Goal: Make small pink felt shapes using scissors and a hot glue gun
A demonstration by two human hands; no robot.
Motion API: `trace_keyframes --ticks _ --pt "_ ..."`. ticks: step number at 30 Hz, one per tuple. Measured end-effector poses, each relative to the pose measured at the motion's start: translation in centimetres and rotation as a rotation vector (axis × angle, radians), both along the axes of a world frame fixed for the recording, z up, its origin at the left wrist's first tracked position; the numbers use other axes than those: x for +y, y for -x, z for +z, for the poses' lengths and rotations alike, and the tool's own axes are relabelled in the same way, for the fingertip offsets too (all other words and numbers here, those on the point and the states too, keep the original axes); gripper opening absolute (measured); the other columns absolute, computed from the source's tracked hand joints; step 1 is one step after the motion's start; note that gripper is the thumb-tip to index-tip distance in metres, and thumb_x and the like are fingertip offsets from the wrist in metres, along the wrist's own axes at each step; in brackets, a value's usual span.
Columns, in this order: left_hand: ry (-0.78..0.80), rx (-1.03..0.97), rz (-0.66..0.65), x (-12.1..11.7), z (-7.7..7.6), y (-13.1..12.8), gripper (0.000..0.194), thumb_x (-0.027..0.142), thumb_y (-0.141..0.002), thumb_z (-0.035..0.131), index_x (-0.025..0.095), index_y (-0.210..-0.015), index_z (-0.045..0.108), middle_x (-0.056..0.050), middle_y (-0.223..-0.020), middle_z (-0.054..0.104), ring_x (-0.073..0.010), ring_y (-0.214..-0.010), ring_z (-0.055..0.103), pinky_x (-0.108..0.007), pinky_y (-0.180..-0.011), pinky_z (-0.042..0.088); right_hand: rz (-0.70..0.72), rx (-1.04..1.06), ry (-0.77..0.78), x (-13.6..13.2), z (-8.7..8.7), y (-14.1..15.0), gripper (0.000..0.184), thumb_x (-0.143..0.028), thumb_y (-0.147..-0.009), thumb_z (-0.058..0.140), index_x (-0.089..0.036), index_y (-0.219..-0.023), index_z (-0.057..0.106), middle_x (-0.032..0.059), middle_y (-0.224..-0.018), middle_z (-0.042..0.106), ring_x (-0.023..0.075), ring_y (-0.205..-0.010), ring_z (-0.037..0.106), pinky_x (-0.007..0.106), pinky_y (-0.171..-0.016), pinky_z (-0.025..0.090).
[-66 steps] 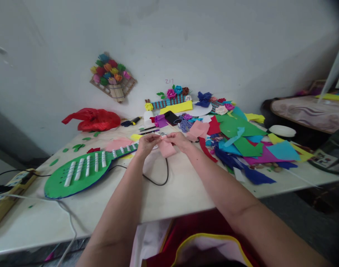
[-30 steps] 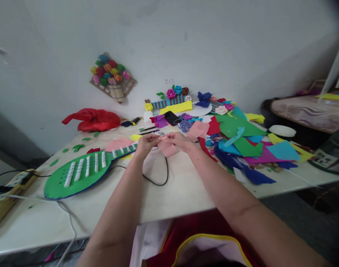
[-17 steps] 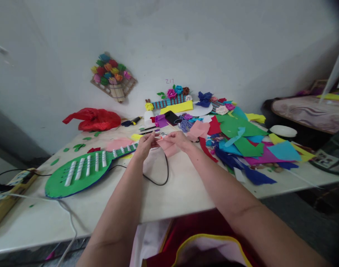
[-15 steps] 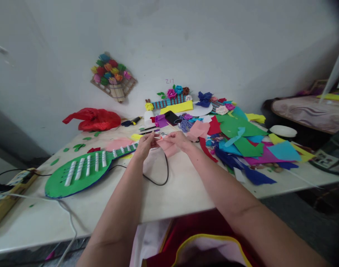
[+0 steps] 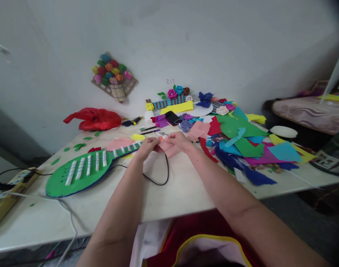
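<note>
Above the middle of the table, my right hand (image 5: 178, 141) pinches the upper edge of a piece of thin pink paper (image 5: 170, 150), which hangs below the fingers. My left hand (image 5: 149, 147) is closed at the left end of that paper, its fingertips close to my right ones. A small orange-pink spot (image 5: 161, 138) shows at the left fingertips; its exact shape is too small to make out. Just under my hands a black cable (image 5: 167, 174) loops over the table. Left of my left hand lies a green guitar-shaped board (image 5: 82, 172) with white rolled strips.
Coloured paper scraps (image 5: 241, 129) cover the table's right side. Behind my hands lie a black phone (image 5: 172, 118), pens (image 5: 149, 131) and scissors (image 5: 127, 122). A red plastic bag (image 5: 93, 118) sits back left. A power strip (image 5: 16, 193) is at the left edge, a dark jar (image 5: 333, 154) far right.
My left hand has shifted slightly right, its fingers now closer to my right hand and folded further over the paper's edge. My right hand stays almost in place.
</note>
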State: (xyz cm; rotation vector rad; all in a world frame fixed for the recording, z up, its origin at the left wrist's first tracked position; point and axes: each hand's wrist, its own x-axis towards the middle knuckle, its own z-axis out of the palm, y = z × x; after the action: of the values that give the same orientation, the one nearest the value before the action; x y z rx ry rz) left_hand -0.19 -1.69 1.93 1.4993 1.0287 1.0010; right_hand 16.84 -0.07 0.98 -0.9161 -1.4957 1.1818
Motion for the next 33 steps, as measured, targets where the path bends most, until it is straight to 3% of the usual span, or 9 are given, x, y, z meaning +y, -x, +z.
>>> trace_keyframes --ticks 14,33 --pt "-0.006 0.002 -0.036 -0.15 0.07 0.00 0.042 0.052 -0.062 0.069 0.013 -0.064 0.055 -0.003 -0.051 0.060 -0.0137 -0.048 0.059 -0.025 -0.052 0.049 0.002 0.004 0.005 -0.44 0.49 0.13 0.023 -0.034 -0.053 0.070 -0.014 -0.060 0.061 -0.0034 -0.057 0.054 0.0100 -0.060 0.047 0.025 -0.063 0.035" --pt "-0.026 -0.015 0.023 -0.21 0.11 -0.29 0.041 0.050 -0.062 0.071 0.012 -0.066 0.056 -0.004 -0.053 0.062 -0.0137 -0.050 0.060 -0.024 -0.052 0.048 0.047 0.172 0.176 -0.17 0.22 -0.15 0.028 -0.027 -0.044 0.078 -0.013 -0.065 0.067 -0.0002 -0.061 0.063 0.0100 -0.060 0.051 0.024 -0.061 0.037"
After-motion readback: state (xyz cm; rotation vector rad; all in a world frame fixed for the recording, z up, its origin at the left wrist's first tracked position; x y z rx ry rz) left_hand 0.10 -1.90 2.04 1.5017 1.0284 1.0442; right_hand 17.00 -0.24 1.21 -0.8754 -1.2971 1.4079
